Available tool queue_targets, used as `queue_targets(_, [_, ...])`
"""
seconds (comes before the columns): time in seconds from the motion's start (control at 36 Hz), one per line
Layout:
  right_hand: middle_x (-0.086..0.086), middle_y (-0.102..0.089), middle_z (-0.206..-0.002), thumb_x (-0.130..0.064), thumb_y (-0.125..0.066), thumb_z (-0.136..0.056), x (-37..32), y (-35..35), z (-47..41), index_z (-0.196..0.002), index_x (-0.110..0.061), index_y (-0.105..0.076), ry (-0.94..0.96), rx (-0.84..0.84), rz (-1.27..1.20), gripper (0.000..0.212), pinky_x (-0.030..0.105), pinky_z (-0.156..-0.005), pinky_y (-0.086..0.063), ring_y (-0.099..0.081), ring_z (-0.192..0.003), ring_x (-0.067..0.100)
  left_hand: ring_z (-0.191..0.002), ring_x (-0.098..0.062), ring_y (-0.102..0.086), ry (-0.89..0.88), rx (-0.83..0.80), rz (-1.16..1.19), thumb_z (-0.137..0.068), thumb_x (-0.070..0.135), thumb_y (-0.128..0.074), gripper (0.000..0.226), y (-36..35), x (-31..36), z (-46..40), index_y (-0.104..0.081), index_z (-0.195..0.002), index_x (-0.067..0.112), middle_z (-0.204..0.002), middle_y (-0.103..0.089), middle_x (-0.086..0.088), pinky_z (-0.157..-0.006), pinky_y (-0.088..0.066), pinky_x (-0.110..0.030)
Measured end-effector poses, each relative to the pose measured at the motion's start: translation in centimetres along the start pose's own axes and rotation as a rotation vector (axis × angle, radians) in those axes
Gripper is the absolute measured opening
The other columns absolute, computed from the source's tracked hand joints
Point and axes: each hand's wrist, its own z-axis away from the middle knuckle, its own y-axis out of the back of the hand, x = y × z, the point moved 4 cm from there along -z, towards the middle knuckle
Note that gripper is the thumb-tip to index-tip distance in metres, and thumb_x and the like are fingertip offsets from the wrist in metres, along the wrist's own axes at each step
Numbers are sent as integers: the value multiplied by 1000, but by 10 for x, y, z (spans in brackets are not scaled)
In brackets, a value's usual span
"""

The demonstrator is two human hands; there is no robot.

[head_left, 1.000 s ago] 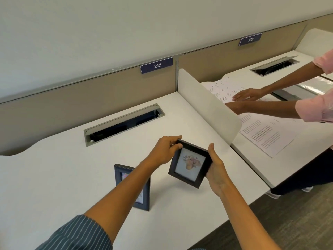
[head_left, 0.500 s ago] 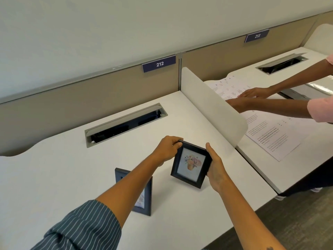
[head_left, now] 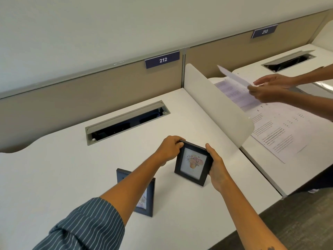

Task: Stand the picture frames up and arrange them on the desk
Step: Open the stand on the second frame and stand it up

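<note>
White desk (head_left: 54, 168) carries the frame (head_left: 193, 164), upright between both hands, long axis near vertical. Left hand (head_left: 169, 148) pinches its top-left corner; right hand (head_left: 217, 166) grips its right edge.

A: Where does the view look from?

B: There is only one, worn on the person's head. It looks forward and down over the white bench (head_left: 54, 177), with both forearms reaching in from the bottom edge.

A: How near?

B: Close. The left hand (head_left: 169, 148) and right hand (head_left: 217, 168) sit around the middle of the picture, at arm's length. The wide lens bends the straight edges.

A: How far does it reach?

B: To the tan partition (head_left: 90, 98) and the pale wall behind it at the top. On the right it takes in the white divider (head_left: 216, 103), the neighbouring desk (head_left: 261, 159) and a strip of dark floor (head_left: 297, 222).

A: Anything shared with another view?

B: No second view, so nothing is shared.
</note>
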Motion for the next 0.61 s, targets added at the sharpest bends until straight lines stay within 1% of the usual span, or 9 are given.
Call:
queue_targets(0.06, [3, -86, -110, -84, -65, -82, 1, -1, 0, -97, -37, -86, 2, 1, 2, 53, 40, -94, -53, -76, -114, 26, -117, -23, -62, 0, 1, 2, -110, 13, -49, 30, 0, -1, 1, -66, -135, 10, -129, -69, -9, -103, -56, -42])
queue_targets(0.14, [3, -86, -110, -82, -64, -85, 1, -2, 0, -97, -37, -87, 1, 5, -7, 51, 40, -93, -54, -76, -113, 27, -120, -24, -62, 0, 3, 1, -110, 13, -49, 30, 0, 0, 1, -65, -136, 10, -131, -68, -11, -105, -56, -44])
queue_targets(0.22, [4, -86, -111, -80, -64, -87, 0, -2, 2, -106, -32, -85, -7, 16, -3, 56, 38, -89, -54, -77, -112, 27, -120, -24, -62, -2, -1, 1, -110, 14, -49, 31, -1, 1, 1, -64, -136, 10, -132, -68, -11, -105, -56, -45])
queue_targets(0.31, [4, -86, -111, -79, -62, -90, -1, -2, 4, -113, -29, -82, -8, 20, 16, 58, 38, -88, -54, -77, -113, 27, -118, -23, -61, -1, -6, 5, -110, 14, -48, 30, -1, 1, 3, -64, -136, 11, -131, -68, -10, -104, -56, -43])
queue_targets(0.36, [4, -86, -111, -78, -61, -92, -1, -2, 5, -116, -28, -80, -9, 26, 32, 59, 42, -94, -55, -76, -115, 28, -117, -22, -61, 2, -8, 3, -111, 15, -48, 30, -1, 2, 4, -64, -136, 11, -131, -68, -9, -104, -57, -42])
queue_targets(0.44, [2, -85, -110, -77, -60, -94, 0, 0, 8, -115, -30, -78, -5, 42, 66, 54, 51, -111, -51, -74, -118, 29, -116, -22, -61, 7, -16, -13, -111, 17, -48, 30, -2, 2, 8, -64, -135, 12, -132, -67, -9, -104, -57, -42])
queue_targets(0.53, [6, -82, -118, -75, -58, -97, -1, 1, 11, -116, -30, -75, -9, 49, 100, 52, 57, -117, -47, -71, -120, 29, -115, -23, -62, 10, -4, -35, -110, 20, -48, 29, -1, -1, 12, -64, -132, 10, -132, -68, -10, -100, -57, -41])
queue_targets(0.61, [9, -78, -124, -73, -55, -100, -2, 2, 14, -121, -26, -73, -1, 47, 132, 54, 60, -118, -45, -67, -122, 31, -116, -20, -60, 8, 20, -46, -110, 22, -50, 32, -1, -3, 17, -62, -137, 10, -136, -67, -10, -95, -54, -34])
